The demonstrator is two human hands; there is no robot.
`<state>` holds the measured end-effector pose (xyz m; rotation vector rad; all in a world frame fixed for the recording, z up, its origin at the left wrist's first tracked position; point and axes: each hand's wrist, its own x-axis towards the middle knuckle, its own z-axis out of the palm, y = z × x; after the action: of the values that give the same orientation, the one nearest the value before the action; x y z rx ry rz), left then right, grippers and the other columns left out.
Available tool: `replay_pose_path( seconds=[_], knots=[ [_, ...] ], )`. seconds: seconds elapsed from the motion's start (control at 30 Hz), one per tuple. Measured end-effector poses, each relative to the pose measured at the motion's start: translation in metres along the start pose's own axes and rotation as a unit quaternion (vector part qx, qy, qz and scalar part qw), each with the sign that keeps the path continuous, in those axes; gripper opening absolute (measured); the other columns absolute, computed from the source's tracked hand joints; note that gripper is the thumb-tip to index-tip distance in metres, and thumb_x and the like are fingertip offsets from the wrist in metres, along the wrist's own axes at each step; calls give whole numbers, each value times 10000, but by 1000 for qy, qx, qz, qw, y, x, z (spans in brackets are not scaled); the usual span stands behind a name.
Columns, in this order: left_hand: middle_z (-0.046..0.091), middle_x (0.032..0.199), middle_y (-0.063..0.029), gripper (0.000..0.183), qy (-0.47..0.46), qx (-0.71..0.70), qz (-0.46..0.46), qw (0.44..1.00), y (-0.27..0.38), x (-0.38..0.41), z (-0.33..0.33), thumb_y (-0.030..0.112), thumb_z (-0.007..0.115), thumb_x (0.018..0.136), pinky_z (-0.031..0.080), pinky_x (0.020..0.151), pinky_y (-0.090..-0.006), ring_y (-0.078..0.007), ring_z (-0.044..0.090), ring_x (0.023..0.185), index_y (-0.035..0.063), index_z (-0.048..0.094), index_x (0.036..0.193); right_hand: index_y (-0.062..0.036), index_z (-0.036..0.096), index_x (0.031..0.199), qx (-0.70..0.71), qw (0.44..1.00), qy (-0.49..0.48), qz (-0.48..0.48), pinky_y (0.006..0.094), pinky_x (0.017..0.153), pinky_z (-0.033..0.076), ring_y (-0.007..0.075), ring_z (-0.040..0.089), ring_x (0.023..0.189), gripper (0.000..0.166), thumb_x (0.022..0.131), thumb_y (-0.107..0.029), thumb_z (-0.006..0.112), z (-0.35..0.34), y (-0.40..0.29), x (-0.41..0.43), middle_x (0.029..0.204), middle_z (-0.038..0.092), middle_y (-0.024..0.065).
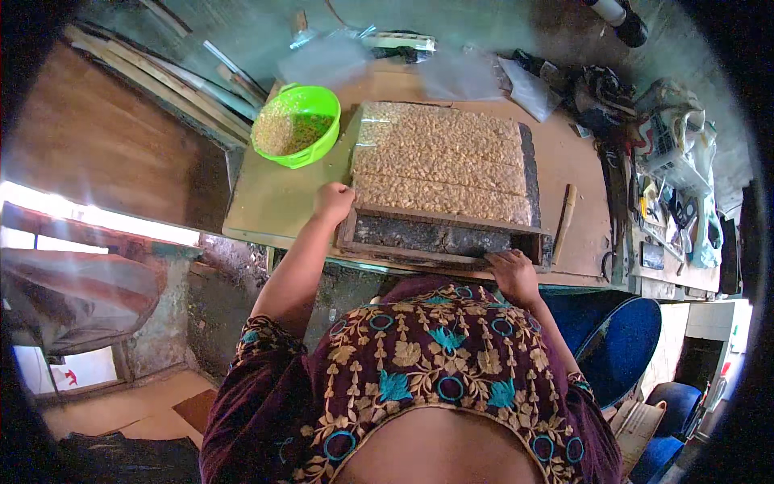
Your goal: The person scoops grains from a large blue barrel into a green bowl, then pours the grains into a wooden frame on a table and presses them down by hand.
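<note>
A dark wooden tray-like frame [411,261] lies at the near edge of the workbench, its near part an uncovered dark compartment. Beyond its crossbar, rows of pale, grainy pieces [441,163] fill the rest, with shiny clear film at their left edge. My left hand [334,204] has its fingers bent at the left side of the rows, by the crossbar's end; whether it pinches anything is hidden. My right hand [514,275] rests with its fingers over the near rail of the frame, towards the right corner.
A bright green plastic basin [329,142] with pale and greenish loose material stands at the back left. A wooden stick [565,224] lies right of the frame. Clear plastic sheets [462,75] lie behind. Scissors [686,213] and other tools sit far right; a blue drum [629,351] stands below.
</note>
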<state>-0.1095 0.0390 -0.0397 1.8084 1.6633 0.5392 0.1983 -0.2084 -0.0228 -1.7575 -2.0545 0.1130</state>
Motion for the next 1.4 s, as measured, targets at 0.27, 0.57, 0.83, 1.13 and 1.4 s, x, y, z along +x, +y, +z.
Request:
replay_pose_path(
  seconds=[0.27,0.57,0.83,1.13,1.4],
  knots=[
    [624,707,-86,232,1,19,2,1000,3,1,-6,231,580,740,443,605,-311,-163,575,647,7,628,774,-100,597,935,-21,1000,-18,1,350,668,450,253,529,768,243,701,-156,569,-1,0,2,799,587,61],
    [612,699,-72,207,-86,-178,-74,977,-5,2,-19,198,538,747,434,546,-284,-156,578,614,9,609,793,-108,598,916,3,1000,-28,-11,333,699,447,244,531,773,228,695,-134,548,-1,0,4,789,577,52],
    [606,715,-84,228,-88,-157,-76,981,-7,-6,-19,218,548,733,437,568,-277,-160,587,651,3,608,781,-77,611,879,-10,999,-37,0,339,709,441,250,533,756,216,667,-118,600,7,5,-4,787,589,69],
    [609,692,-78,293,-36,-27,7,999,1,-12,-13,297,636,705,438,624,-280,-141,549,651,13,623,774,-142,591,985,-37,997,-71,6,382,718,437,275,532,807,281,714,-171,522,17,19,-4,867,584,75],
    [608,745,-89,252,40,-122,16,992,-31,-7,-12,231,591,733,434,648,-288,-164,560,711,-2,579,827,-152,584,1011,-52,992,-104,53,361,765,420,250,531,854,283,742,-201,512,-3,1,2,932,578,52]
  ],
)
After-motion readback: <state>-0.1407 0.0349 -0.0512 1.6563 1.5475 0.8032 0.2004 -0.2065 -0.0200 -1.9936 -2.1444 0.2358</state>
